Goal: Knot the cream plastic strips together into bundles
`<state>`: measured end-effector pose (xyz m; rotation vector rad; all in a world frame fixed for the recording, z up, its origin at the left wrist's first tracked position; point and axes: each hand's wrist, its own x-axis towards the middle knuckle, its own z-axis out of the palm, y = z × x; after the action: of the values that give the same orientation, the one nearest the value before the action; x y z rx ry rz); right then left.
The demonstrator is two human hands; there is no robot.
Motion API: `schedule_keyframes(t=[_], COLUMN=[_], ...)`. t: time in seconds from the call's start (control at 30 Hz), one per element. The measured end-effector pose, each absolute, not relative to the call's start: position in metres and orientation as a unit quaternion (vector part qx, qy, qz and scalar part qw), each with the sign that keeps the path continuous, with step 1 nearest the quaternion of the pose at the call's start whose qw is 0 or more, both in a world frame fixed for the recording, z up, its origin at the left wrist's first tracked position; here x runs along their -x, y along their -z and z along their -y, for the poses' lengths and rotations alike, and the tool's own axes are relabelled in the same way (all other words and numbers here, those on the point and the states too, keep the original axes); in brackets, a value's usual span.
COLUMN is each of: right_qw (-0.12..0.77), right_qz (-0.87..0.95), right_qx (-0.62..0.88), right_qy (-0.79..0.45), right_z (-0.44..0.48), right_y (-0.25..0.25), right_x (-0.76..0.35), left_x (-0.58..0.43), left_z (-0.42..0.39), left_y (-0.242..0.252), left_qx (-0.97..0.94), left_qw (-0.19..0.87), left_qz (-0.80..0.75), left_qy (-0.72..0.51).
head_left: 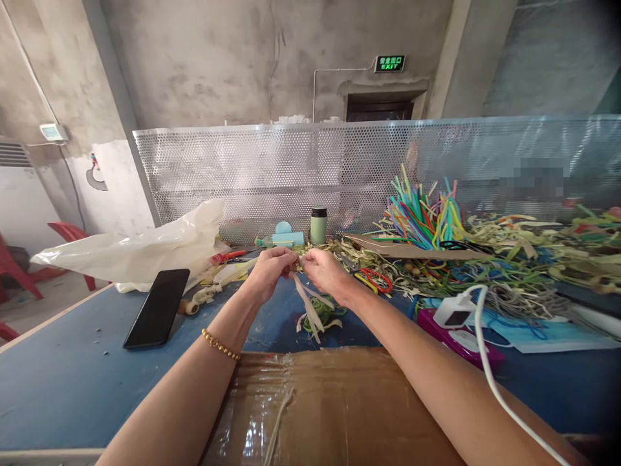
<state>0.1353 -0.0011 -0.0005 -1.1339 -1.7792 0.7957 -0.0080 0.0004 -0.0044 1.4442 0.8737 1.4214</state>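
My left hand [272,272] and my right hand [326,274] meet at the middle of the view, just over the blue table, fingers pinched close together. Pale flat fabric-like strips [310,309] hang down from the fingertips of my left hand, their loose ends spreading below. Whatever my right fingertips pinch is too small and hidden to make out. Below the strips lies a small tangle of green strands [324,318]. Nearer to me, a taped cardboard box [334,401] sits under my forearms, with a thin pale strip [279,424] on it.
A black phone [158,309] lies left beside a plastic bag [145,249]. Behind my hands stand a green bottle [319,228] and a perforated metal screen [252,168]. To the right are red-handled scissors [383,279], colourful stems [427,213], heaped scraps and a white charger [455,312] with cable.
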Motion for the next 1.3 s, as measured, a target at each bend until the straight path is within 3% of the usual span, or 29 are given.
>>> schedule_keyframes(t=[0.17, 0.37, 0.6, 0.87, 0.93, 1.1, 1.3], right_qw=[0.430, 0.430, 0.410, 0.435, 0.429, 0.393, 0.370], right_qz=[0.764, 0.722, 0.707, 0.700, 0.736, 0.829, 0.834], right_qx=[0.440, 0.468, 0.462, 0.308, 0.293, 0.359, 0.338], right_qy=[-0.193, -0.272, -0.343, -0.474, -0.433, -0.169, -0.233], right_z=[-0.002, -0.005, -0.001, -0.002, -0.006, -0.015, -0.018], right_y=[-0.002, -0.004, -0.007, -0.018, -0.018, -0.013, -0.010], right_x=[-0.142, -0.149, -0.147, -0.166, -0.171, -0.171, -0.173], left_x=[0.009, 0.012, 0.015, 0.018, 0.019, 0.021, 0.021], left_z=[0.000, 0.001, -0.007, -0.002, -0.001, 0.000, -0.001], left_y=[0.003, 0.002, 0.007, 0.003, 0.001, -0.001, -0.001], left_qx=[-0.584, -0.610, -0.607, -0.579, -0.559, -0.553, -0.569], left_qw=[0.454, 0.483, 0.453, 0.497, 0.519, 0.538, 0.525], left_qz=[-0.351, -0.345, -0.330, -0.324, -0.314, -0.290, -0.293], left_qy=[-0.574, -0.525, -0.563, -0.559, -0.565, -0.566, -0.561])
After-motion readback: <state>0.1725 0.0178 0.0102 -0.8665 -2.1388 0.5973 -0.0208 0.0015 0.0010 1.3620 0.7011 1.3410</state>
